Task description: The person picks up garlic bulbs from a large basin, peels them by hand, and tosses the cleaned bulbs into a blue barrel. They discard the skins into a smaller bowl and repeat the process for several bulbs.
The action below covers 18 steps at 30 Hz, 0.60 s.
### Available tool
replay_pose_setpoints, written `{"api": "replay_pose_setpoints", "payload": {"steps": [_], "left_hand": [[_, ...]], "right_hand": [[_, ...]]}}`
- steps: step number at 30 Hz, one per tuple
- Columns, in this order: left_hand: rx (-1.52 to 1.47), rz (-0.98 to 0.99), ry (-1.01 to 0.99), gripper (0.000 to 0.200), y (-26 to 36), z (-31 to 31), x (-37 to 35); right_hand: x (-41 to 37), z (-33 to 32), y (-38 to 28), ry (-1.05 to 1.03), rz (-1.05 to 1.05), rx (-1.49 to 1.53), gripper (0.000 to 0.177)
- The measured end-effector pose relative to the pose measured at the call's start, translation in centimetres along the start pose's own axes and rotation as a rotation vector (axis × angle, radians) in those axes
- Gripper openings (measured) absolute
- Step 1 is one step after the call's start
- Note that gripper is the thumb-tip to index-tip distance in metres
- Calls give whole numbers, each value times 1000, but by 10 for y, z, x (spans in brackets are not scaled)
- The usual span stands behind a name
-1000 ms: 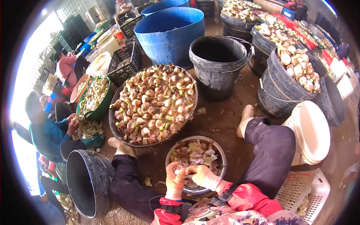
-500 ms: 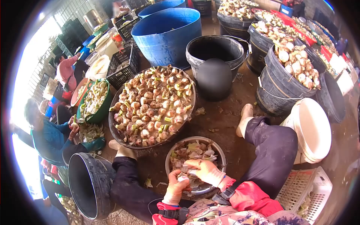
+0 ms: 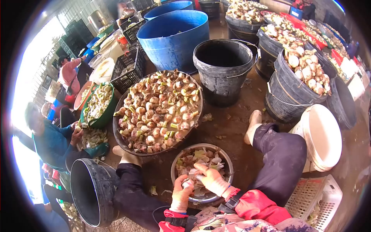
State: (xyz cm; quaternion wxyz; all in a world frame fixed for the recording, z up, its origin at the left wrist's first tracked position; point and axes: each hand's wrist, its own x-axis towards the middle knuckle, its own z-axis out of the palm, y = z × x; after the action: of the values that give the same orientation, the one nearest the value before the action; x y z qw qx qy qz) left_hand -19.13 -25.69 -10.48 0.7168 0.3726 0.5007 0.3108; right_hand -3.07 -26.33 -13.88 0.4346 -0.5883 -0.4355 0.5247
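Note:
My left hand, in an orange-tinted glove, is closed around a pale garlic bulb over the near edge of a metal bowl. Close beside it, my gloved right hand has its fingers curled in a pinch. Something small and greyish shows by its thumb, too small to name. Papery peelings and leafy scraps lie in the bowl below both hands. Beyond the bowl stands a wide round tub heaped with garlic bulbs with cut stems.
A black bucket stands behind the tub; another bucket tips at my left knee. On the right are a bulb-filled bucket, a white bucket and a white basket. A co-worker sits at left.
My right hand has pulled slightly away from the bulb, and its fingers have shifted. The bulb has turned a little in my left hand. The view has tilted slightly.

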Motion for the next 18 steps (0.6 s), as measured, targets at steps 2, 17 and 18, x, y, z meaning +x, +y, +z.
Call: {"api": "replay_pose_setpoints", "payload": {"steps": [2, 17, 18], "left_hand": [[217, -43, 206, 53, -5, -2, 4], [-95, -16, -8, 50, -11, -2, 3], [-97, -12, -7, 50, -11, -3, 3]], "right_hand": [[-7, 3, -7, -63, -105, -155, 50], [12, -3, 21, 63, 219, -146, 33], [12, -8, 14, 109, 288, 80, 35]]}}
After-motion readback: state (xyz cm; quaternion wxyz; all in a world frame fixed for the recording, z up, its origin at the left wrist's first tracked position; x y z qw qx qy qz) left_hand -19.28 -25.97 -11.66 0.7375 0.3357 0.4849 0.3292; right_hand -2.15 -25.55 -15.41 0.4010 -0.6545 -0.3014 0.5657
